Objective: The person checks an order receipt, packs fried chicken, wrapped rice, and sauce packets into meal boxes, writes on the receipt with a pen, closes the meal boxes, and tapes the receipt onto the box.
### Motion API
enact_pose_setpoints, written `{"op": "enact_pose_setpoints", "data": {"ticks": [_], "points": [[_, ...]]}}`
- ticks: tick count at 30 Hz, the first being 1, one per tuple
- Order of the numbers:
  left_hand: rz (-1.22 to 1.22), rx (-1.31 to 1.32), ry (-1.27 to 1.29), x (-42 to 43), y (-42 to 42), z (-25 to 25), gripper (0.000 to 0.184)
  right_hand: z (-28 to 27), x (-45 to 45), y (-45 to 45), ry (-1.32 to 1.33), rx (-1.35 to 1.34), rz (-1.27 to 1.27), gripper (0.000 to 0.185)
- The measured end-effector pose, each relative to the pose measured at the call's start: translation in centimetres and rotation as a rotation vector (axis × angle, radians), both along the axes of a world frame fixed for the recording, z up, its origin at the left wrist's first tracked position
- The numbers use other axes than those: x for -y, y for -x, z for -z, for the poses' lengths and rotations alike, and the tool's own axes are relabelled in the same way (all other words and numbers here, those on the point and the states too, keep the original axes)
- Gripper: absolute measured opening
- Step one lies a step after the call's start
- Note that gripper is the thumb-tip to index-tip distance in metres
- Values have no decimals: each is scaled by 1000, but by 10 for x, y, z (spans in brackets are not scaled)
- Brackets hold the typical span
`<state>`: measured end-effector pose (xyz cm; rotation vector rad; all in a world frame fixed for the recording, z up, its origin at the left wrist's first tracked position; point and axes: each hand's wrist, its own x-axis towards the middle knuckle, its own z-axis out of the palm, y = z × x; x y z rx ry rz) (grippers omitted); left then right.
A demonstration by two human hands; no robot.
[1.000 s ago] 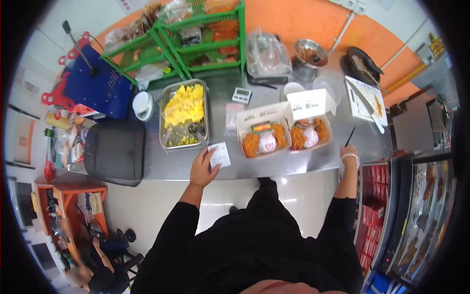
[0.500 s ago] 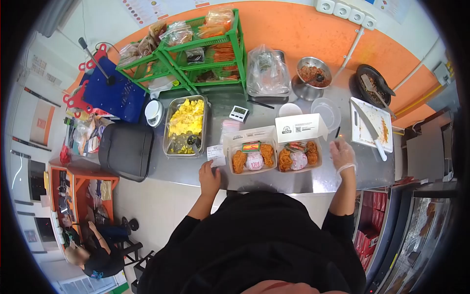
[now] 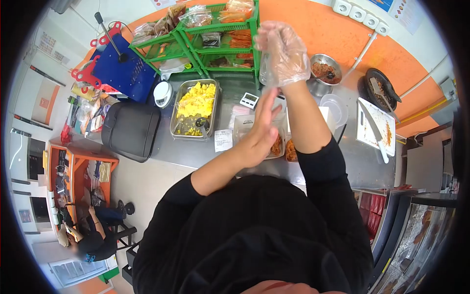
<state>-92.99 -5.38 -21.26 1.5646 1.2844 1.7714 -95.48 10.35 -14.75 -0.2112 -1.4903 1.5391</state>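
My right hand [image 3: 285, 56], in a clear plastic glove, is raised over the back of the table with its fingers stretched out and nothing visible in it. Bare and flat, with fingers extended, my left hand [image 3: 262, 130] is held just below the glove, above the takeaway boxes. Under my arms, the left takeaway box [image 3: 240, 128] and the right one are mostly hidden; fried chicken [image 3: 291, 151] shows in the right box. A printed receipt [image 3: 223, 140] lies left of the boxes. Behind them sits a small digital timer [image 3: 249, 100].
A tray of yellow food [image 3: 197, 100] stands left, near green shelves [image 3: 221, 49]. Back right are a metal bowl [image 3: 325, 68] and a mortar [image 3: 379, 90]. A knife [image 3: 373, 125] lies on a white cutting board [image 3: 364, 134]. Another person [image 3: 100, 245] sits far left.
My left hand has left the receipt and risen rightward over the boxes. My gloved right hand has swung up and left from beside the right box. My view has shifted slightly.
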Motion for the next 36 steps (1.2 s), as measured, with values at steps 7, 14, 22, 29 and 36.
{"op": "enact_pose_setpoints", "data": {"ticks": [7,14,22,29,36], "points": [[-37,324,-65,-12,43,-11,87,37,23,-10,-817,133,108,54],[-364,278,77,-35,109,24,80,88,35,-93,-905,489,-193,52],[-704,186,753,-31,253,115,89,199,-53,-261,-235,1037,558,22],[-728,-356,614,-43,161,97,57,256,-34,-313,301,1101,255,35],[215,-295,1090,-20,-5,72,46,263,-21,-346,-197,1211,209,38]]}}
